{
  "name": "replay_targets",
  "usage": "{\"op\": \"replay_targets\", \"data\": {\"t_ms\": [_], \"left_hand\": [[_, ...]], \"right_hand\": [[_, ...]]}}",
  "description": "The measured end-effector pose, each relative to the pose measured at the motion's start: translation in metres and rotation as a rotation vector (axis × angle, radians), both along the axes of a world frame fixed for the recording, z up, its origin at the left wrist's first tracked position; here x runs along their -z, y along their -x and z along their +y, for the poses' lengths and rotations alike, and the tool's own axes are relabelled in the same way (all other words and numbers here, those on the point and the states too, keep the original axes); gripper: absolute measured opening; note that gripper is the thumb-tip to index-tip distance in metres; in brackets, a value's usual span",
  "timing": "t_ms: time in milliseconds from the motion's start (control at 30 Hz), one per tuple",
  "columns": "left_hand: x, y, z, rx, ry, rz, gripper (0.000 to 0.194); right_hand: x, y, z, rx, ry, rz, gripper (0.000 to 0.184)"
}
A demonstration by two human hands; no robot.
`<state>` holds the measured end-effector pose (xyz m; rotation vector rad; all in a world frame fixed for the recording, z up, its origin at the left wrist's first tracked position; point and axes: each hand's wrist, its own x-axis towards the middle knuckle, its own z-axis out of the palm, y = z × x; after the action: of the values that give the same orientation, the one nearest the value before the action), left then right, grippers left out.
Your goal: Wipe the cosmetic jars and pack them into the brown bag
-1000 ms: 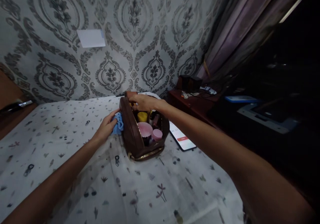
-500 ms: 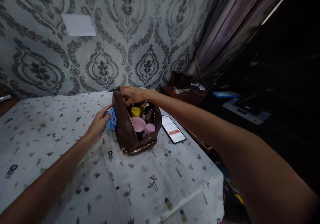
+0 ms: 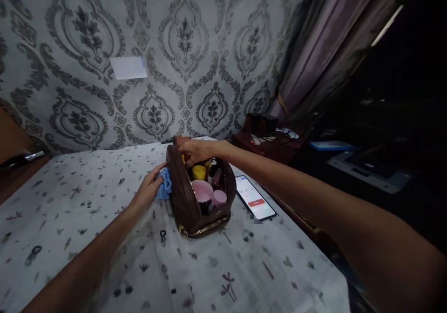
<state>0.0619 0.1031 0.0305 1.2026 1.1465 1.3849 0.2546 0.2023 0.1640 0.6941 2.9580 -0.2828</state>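
A brown toiletry bag (image 3: 186,203) stands unzipped on the patterned cloth. My left hand (image 3: 150,186) grips a crumpled blue cloth (image 3: 164,185) and rests against the bag's left side, fingertips near its upper edge. Over the bag's far end, my right hand (image 3: 197,151) reaches down inside with curled fingers; a bit of orange-yellow shows beside them, and what they hold is hidden. Inside the bag are a yellow-lidded jar (image 3: 199,173), a large pink-lidded tub (image 3: 202,191), a smaller pink-lidded jar (image 3: 220,198) and dark bottles (image 3: 217,177).
Right of the bag lies a lit phone (image 3: 255,197) near the table edge. A dark red side table (image 3: 275,146) with cables and small items stands behind. White paper (image 3: 128,67) hangs on the patterned wall. A wooden surface (image 3: 24,178) is at far left.
The view has tilted up and shifted left, so everything appears lower and further right. Both hands keep about the same places at the bag.
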Motion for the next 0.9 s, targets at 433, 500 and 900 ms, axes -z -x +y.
{"op": "replay_targets", "data": {"t_ms": [433, 500, 900], "left_hand": [[-0.005, -0.002, -0.002, 0.006, -0.052, 0.085, 0.066], [-0.005, 0.0, -0.002, 0.004, -0.066, 0.115, 0.066], [-0.019, -0.009, -0.01, -0.025, 0.044, 0.104, 0.071]], "right_hand": [[0.01, -0.012, 0.004, -0.021, 0.031, 0.101, 0.026], [0.011, -0.014, 0.003, -0.008, 0.008, 0.097, 0.025], [0.019, -0.026, 0.002, -0.136, 0.003, 0.168, 0.028]]}}
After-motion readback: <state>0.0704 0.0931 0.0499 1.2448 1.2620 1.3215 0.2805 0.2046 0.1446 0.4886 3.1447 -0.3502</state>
